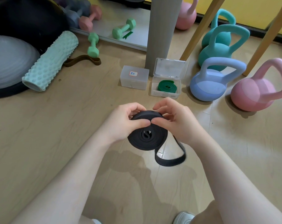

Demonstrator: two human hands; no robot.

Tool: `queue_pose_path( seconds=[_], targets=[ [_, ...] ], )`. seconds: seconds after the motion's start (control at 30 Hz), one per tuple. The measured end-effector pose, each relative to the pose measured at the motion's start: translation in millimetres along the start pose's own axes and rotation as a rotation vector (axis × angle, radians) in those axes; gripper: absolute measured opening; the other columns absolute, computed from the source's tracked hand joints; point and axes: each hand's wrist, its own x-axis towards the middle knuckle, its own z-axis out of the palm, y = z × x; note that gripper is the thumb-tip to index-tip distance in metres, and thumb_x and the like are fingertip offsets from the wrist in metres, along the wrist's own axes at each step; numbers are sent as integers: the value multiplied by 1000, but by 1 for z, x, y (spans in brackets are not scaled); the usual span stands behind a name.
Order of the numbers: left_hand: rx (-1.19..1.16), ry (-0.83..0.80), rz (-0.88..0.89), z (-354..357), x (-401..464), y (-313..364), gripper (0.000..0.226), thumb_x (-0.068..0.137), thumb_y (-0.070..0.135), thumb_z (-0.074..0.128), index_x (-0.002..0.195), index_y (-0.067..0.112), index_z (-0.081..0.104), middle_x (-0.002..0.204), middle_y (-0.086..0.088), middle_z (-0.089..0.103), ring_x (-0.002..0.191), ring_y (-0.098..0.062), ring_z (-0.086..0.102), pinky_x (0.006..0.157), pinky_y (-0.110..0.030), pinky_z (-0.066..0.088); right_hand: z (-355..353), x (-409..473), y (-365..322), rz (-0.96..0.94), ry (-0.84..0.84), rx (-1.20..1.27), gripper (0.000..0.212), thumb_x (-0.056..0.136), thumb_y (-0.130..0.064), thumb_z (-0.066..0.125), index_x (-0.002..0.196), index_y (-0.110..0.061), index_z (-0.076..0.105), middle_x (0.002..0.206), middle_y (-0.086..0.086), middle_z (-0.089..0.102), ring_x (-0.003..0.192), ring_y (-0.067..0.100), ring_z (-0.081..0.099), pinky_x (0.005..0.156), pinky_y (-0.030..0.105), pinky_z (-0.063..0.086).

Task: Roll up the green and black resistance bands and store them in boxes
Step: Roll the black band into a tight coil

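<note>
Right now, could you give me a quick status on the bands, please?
Left hand and right hand gripping black band, tail loose. Green band coiled in open box. Nothing blocking.

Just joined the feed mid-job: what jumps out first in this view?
Front and centre, both hands, left hand and right hand, grip a mostly rolled black band, its loose tail looping down toward the floor. Just beyond, an open clear box already holds the rolled green band, with a closed box on its left. Pastel kettlebells crowd the right side.
</note>
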Motion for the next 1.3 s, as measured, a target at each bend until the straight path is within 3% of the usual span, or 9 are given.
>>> queue_pose_path(
  seconds=[0.2, 0.37, 0.53, 0.7, 0.8, 0.9, 1.0, 1.13, 1.3],
  targets=[
    [-238, 172, -37, -1, 2, -2, 19, 76, 4, 69, 85, 20, 62, 83, 1, 69, 70, -7, 64, 61, -16, 50, -11, 1, 4, 52, 56, 92, 26, 80, -16, 69, 87, -36, 54, 88, -12, 69, 82, 8, 66, 78, 25, 52],
    [-429, 243, -120, -1, 4, -1, 15, 80, 5, 65, 84, 19, 61, 78, 5, 69, 63, -4, 65, 54, -18, 50, -12, 2, 7, 68, 74, 161, 29, 83, -11, 66, 92, -36, 55, 82, -11, 69, 67, 10, 59, 76, 29, 51],
    [-619, 246, -251, 5, 4, -1, 10, 85, 8, 59, 89, 16, 56, 76, 2, 67, 60, -8, 64, 53, -23, 52, -2, 4, 5, 80, 95, 226, 30, 85, -9, 63, 96, -36, 54, 91, -9, 66, 78, 15, 66, 76, 39, 57],
    [-492, 56, -342, -2, 1, -4, 7, 85, 10, 59, 89, 14, 55, 78, 0, 66, 70, -15, 61, 64, -30, 48, -7, 5, 8, 70, 13, 160, 32, 85, -6, 62, 90, -36, 55, 92, -8, 68, 81, 17, 66, 76, 36, 57],
    [-227, 34, -295, -5, 0, -5, 15, 79, 14, 68, 89, 14, 57, 84, -3, 69, 76, -15, 63, 71, -26, 48, -3, 3, 7, 23, -77, 31, 30, 84, -9, 62, 93, -36, 55, 94, -12, 66, 85, 12, 66, 77, 31, 55],
    [-74, 5, -234, -1, 0, -5, 20, 76, 14, 72, 92, 17, 60, 88, -2, 68, 72, -10, 63, 63, -16, 49, 7, 3, 7, 27, -175, -65, 27, 84, -12, 63, 104, -30, 57, 94, -14, 65, 88, 13, 64, 79, 32, 53],
    [-9, 1, -200, 1, 1, -5, 20, 76, 12, 73, 88, 20, 59, 89, -3, 69, 70, -10, 63, 61, -17, 49, 12, 3, 7, 68, -187, 13, 26, 84, -11, 64, 100, -29, 53, 92, -12, 65, 84, 15, 65, 77, 33, 55],
    [-119, 65, -162, -2, 2, -4, 16, 77, 9, 71, 89, 11, 60, 86, -5, 70, 69, -12, 64, 58, -17, 52, 7, 6, 4, 58, -96, 14, 28, 81, -16, 68, 85, -32, 44, 86, -7, 66, 73, 11, 62, 68, 26, 51],
    [-368, 214, -141, -10, 3, -2, 15, 80, 4, 65, 83, 15, 57, 83, -2, 68, 69, -12, 63, 57, -16, 49, -9, 6, 9, 79, 75, 67, 17, 80, -18, 69, 85, -28, 56, 81, -9, 64, 74, 10, 60, 73, 30, 50]
  ],
)
